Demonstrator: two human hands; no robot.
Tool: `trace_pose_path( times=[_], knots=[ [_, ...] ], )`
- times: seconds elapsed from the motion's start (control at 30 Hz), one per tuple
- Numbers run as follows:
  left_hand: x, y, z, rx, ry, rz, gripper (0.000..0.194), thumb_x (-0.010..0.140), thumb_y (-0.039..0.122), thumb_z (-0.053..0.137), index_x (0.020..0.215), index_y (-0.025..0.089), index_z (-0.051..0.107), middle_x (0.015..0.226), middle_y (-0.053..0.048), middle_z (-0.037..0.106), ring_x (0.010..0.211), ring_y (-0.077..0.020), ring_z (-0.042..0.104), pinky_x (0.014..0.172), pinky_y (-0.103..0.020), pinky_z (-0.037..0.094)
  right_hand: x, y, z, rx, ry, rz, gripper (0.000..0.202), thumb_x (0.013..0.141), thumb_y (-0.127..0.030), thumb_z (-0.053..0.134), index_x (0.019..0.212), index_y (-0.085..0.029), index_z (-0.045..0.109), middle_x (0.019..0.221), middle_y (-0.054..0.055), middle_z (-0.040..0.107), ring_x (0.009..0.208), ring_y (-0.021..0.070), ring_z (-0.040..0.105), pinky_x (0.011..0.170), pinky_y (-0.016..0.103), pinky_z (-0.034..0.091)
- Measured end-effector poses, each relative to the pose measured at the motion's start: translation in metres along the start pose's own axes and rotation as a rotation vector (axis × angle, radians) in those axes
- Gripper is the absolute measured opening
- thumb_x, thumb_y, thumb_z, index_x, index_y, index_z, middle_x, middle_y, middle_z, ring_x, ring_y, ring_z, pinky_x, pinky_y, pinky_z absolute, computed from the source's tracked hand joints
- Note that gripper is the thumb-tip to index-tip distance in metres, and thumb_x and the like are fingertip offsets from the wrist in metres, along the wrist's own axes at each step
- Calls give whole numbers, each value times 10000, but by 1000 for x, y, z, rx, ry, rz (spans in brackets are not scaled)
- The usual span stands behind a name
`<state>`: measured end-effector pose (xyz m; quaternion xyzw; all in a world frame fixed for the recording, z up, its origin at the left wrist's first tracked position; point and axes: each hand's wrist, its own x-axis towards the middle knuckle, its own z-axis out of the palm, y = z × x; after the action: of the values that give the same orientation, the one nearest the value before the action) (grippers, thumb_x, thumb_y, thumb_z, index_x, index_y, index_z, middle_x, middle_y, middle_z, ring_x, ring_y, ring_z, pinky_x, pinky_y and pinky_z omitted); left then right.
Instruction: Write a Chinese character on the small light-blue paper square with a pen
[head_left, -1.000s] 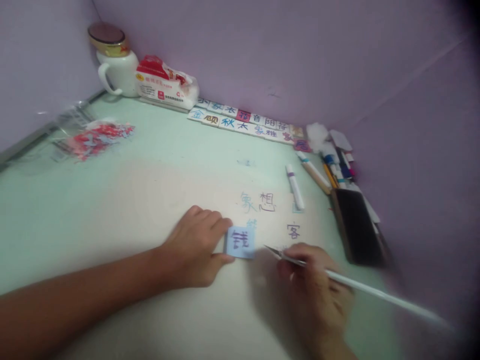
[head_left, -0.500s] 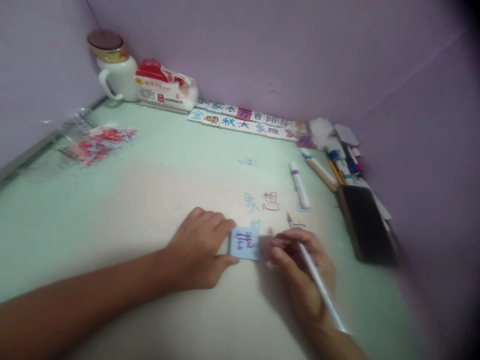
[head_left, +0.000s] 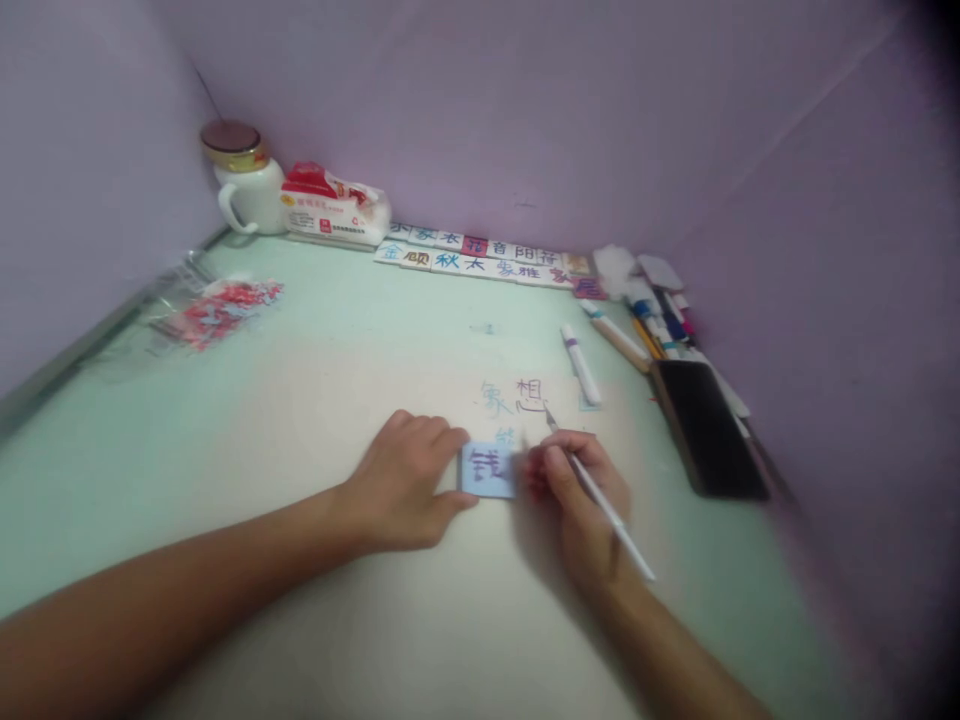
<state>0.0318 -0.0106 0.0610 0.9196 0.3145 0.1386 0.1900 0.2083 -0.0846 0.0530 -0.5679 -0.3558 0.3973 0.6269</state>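
A small blue square block point(head_left: 489, 474) with a purple character on it lies flat on the table. My left hand point(head_left: 411, 482) pinches its left side between thumb and fingers. At the block's right edge is my right hand point(head_left: 581, 490), its fingers closed and close to or touching the block; blur hides which. A slim silver craft knife point(head_left: 611, 520) is held in that hand, its pointed blade up and away from the block. Characters point(head_left: 529, 394) drawn in blue and purple show on the tabletop just beyond.
Character tiles point(head_left: 480, 265) line the back wall in two rows, beside a tissue pack point(head_left: 334, 210) and a lidded white mug point(head_left: 255, 195). Red and blue scraps point(head_left: 225, 308) lie at left. A white marker point(head_left: 581, 365), a phone point(head_left: 709, 430) and several pens point(head_left: 652, 330) are at right.
My right hand has moved left, closer to the block, and the craft knife has shifted left with it. My left hand still holds the block. The view has tilted slightly.
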Motion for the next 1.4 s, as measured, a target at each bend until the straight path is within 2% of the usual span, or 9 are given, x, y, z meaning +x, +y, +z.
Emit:
trace_pose_path(
  times=[0.3,0.47,0.83,1.4],
  knots=[
    [0,2,-3,67,-20,18,422,796,355,561,1157,148,488,915,-75,582,835,-249,533,757,-405,368,1,-2,1,21,-4,36,215,793,-398,624,778,-193,561,554,-28,563,478,109,469,486,244,383],
    [0,3,-3,90,-30,15,466,797,368,565,1188,131,475,926,-82,581,838,-251,528,760,-410,368,1,-3,2,44,-29,47,231,823,-417,586,782,-190,582,539,-30,553,479,101,461,466,221,358],
    [0,4,-3,113,-18,27,390,796,358,568,1128,160,511,894,-66,576,822,-242,529,745,-398,372,4,1,1,41,-58,29,284,807,-465,587,757,-186,572,512,-32,537,448,105,439,438,222,341],
    [0,4,-3,118,-30,27,384,808,366,558,1125,153,517,896,-65,574,834,-243,525,759,-408,373,4,1,1,66,-65,12,312,821,-495,560,773,-188,589,485,-35,545,427,99,437,428,216,331]
  ],
)
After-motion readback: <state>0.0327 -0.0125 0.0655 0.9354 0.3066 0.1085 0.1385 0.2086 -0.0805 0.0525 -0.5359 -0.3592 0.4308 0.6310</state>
